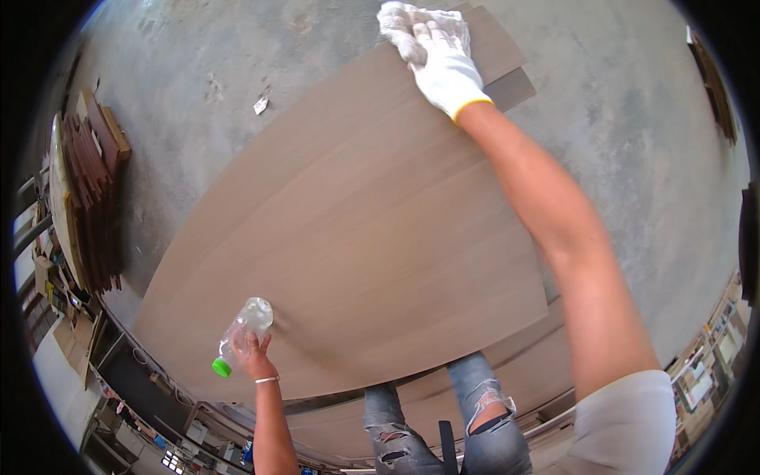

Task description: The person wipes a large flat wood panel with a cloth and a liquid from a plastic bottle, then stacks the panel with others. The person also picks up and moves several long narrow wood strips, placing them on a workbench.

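Head view: from where I stand, a broad brown panel (348, 237) fills the middle; near its twelve o'clock edge a white cloth (398, 21) lies under the gloved right hand (445, 77), its grip flat, pinching or not I can't tell; at eight, the left hand's (255, 362) grip holds a clear, green-capped bottle (256, 315)

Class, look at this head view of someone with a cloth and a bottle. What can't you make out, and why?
All in the head view:
1. The surface under the cloth: covered by the cloth and the gloved right hand.
2. The right palm: turned away, hidden by the back of the glove.
3. The feet: below the torn jeans, the board blocks them.
4. The left elbow: cut off by the lower edge.
5. Clutter at far left: too small.
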`<state>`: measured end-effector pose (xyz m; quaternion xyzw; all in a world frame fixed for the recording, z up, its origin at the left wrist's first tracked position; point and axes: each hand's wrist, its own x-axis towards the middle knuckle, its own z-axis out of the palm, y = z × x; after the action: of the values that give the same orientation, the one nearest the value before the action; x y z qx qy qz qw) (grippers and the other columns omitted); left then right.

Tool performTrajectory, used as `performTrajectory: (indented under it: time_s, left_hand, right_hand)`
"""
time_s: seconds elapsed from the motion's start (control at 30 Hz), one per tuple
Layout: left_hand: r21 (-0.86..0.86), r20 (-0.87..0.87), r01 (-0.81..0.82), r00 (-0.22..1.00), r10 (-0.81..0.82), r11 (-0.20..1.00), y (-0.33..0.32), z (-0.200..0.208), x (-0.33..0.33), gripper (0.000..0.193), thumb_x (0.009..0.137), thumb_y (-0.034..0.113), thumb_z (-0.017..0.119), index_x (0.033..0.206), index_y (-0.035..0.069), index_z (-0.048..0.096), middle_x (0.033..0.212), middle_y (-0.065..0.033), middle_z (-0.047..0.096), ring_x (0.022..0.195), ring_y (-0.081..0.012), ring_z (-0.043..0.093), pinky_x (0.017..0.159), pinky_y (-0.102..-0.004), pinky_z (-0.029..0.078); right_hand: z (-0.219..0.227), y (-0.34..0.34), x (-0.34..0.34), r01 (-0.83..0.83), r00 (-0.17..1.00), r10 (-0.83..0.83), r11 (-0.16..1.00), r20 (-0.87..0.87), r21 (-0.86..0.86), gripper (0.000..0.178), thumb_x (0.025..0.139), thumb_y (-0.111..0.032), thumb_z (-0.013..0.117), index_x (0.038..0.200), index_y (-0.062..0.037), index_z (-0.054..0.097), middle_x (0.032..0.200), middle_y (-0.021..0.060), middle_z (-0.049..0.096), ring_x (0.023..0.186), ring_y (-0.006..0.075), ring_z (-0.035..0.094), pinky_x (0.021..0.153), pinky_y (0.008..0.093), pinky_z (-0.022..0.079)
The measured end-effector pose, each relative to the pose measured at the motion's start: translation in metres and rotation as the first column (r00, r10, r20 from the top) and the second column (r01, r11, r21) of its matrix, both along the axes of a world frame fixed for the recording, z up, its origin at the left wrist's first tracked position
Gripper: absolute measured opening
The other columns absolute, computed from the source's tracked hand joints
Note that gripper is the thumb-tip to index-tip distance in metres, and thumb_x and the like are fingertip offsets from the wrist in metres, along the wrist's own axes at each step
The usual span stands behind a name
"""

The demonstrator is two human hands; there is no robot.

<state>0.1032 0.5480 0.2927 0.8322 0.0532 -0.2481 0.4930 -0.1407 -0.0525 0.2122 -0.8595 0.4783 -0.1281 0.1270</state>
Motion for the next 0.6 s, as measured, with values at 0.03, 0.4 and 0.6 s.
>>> performTrajectory:
  time_s: [0.03, 0.4, 0.6]
  left_hand:
    - [-0.002, -0.007, 0.0, 1.0, 0.0, 1.0, 0.003, -0.004, 0.001, 0.055, 0.095, 0.02, 0.071, 0.141, 0.012, 0.041, 0.144, -0.0107, 0.045, 0.125, -0.0266, 0.052, 0.082, -0.0414, 0.064]
    - [0.014, 0.029, 0.017, 0.999, -0.018, 1.0, 0.007, -0.003, -0.004, 0.055, 0.096, 0.026, 0.07, 0.141, 0.014, 0.042, 0.142, -0.0082, 0.047, 0.125, -0.0257, 0.052, 0.084, -0.0404, 0.062]
    - [0.059, 0.027, 0.009, 1.0, -0.011, 0.998, 0.012, 0.002, -0.005, 0.056, 0.095, 0.027, 0.071, 0.14, 0.013, 0.042, 0.142, -0.009, 0.047, 0.125, -0.0255, 0.052, 0.086, -0.0414, 0.06]
  right_hand:
    - [-0.003, 0.004, -0.018, -0.087, 0.989, 0.094, 0.994, 0.117, -0.069, 0.052, 0.098, -0.025, 0.047, 0.146, -0.0078, 0.041, 0.149, 0.0154, 0.045, 0.141, 0.036, 0.035, 0.12, 0.0453, 0.026]
    - [0.012, 0.038, -0.048, -0.122, 0.976, 0.118, 0.993, -0.185, -0.006, 0.056, 0.097, -0.017, 0.047, 0.151, -0.0075, 0.038, 0.159, 0.0177, 0.033, 0.15, 0.0343, 0.023, 0.124, 0.0438, 0.018]
    - [0.014, 0.138, -0.146, -0.245, 0.939, 0.245, 0.969, -0.242, 0.031, 0.053, 0.096, -0.016, 0.049, 0.146, 0.0, 0.041, 0.15, 0.0247, 0.042, 0.141, 0.0406, 0.037, 0.12, 0.0478, 0.027]
